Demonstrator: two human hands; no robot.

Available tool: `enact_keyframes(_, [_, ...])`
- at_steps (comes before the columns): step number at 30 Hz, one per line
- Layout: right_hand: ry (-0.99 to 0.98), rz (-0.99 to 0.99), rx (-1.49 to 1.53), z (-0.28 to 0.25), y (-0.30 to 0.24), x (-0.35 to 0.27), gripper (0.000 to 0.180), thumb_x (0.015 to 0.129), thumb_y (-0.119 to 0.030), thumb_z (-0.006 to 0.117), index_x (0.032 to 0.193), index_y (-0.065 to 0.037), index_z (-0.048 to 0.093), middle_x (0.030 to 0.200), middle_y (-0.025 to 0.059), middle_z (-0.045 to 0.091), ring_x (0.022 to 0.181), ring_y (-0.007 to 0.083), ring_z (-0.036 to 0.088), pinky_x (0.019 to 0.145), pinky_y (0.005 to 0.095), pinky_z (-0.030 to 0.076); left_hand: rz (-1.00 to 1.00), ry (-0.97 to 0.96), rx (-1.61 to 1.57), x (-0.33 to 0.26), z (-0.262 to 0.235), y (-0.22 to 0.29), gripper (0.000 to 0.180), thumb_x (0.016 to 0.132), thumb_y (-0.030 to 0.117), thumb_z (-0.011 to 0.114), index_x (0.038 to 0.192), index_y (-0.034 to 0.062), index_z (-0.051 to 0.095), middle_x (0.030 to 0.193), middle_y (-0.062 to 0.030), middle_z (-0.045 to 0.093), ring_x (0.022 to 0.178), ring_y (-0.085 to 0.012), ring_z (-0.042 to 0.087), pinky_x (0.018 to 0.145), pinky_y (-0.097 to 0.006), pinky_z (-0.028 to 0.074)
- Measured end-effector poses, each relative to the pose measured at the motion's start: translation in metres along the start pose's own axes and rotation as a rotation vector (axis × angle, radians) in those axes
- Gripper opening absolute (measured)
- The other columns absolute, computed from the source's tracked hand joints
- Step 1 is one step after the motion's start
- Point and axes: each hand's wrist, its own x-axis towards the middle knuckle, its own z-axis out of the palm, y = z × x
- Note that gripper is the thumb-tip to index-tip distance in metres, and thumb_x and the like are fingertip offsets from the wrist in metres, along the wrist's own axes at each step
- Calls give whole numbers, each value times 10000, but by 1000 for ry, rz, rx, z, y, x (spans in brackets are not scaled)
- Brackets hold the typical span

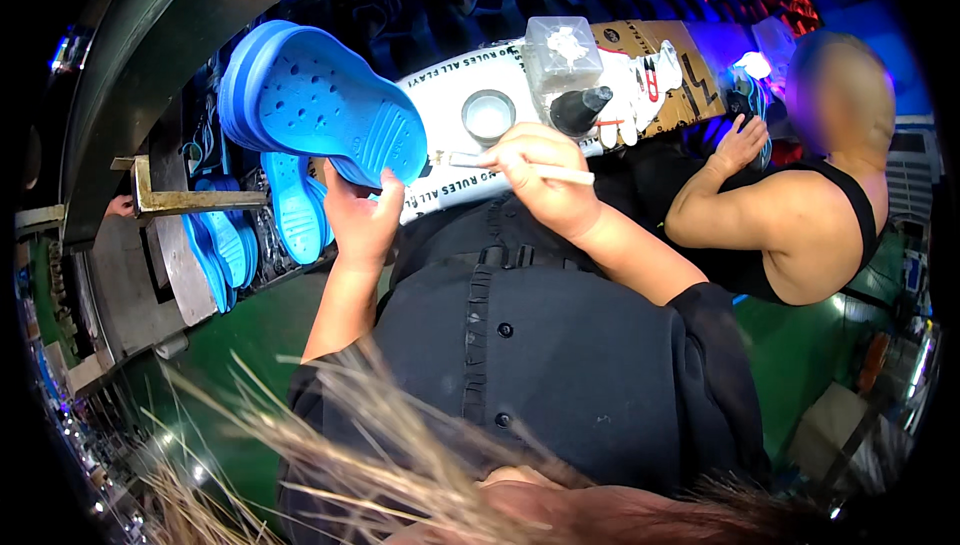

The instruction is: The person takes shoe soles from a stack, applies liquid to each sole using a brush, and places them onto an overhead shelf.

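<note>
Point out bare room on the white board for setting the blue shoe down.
Free strip on the white board between the blue shoe and the small round cup. Crowded right of the cup: clear box, black nozzle bottle, co-worker's hand.

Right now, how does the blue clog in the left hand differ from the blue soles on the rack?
The blue clog is held up in the left hand, sole facing the camera; the blue soles hang on the rack. The clog looks larger and closer. Both share the same blue.

Brush [520, 167] tip too small; left hand [362, 220] fingers behind clog [325, 105].
</note>
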Motion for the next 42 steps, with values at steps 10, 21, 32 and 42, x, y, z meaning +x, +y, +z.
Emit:
enact_keyframes(10, [-125, -110, -176, 6, -3, 1, 116, 787, -99, 562, 761, -18, 641, 697, 66, 606, 656, 209, 560, 613, 299, 438, 89, -6, 49, -4, 4, 7, 457, 682, -6, 600, 1094, -56, 409, 839, -131, 616, 740, -170, 621, 665, -260, 482])
enact_keyframes(21, [-131, -91, -161, 4, -1, 5, 108, 772, -91, 570, 733, -15, 637, 685, 75, 611, 631, 210, 561, 600, 303, 434, 152, -46, 109, -3, 2, 7, 433, 675, -5, 596, 1068, -50, 420, 803, -132, 621, 689, -195, 635, 628, -264, 487])
enact_keyframes(32, [-124, -150, -192, 6, -1, 3, 101, 766, -100, 581, 737, -21, 637, 679, 72, 610, 612, 205, 562, 585, 304, 424, 132, 4, 59, -5, 7, 5, 410, 666, -6, 596, 1037, -63, 433, 785, -131, 619, 683, -198, 630, 635, -271, 486])
enact_keyframes(42, [-101, -188, -166, 4, 5, 2, 118, 777, -114, 576, 735, -25, 640, 667, 66, 605, 594, 204, 565, 562, 300, 411, 222, 27, 98, -7, 9, -3, 373, 641, -28, 604, 989, -48, 472, 767, -131, 602, 661, -194, 617, 618, -276, 483])
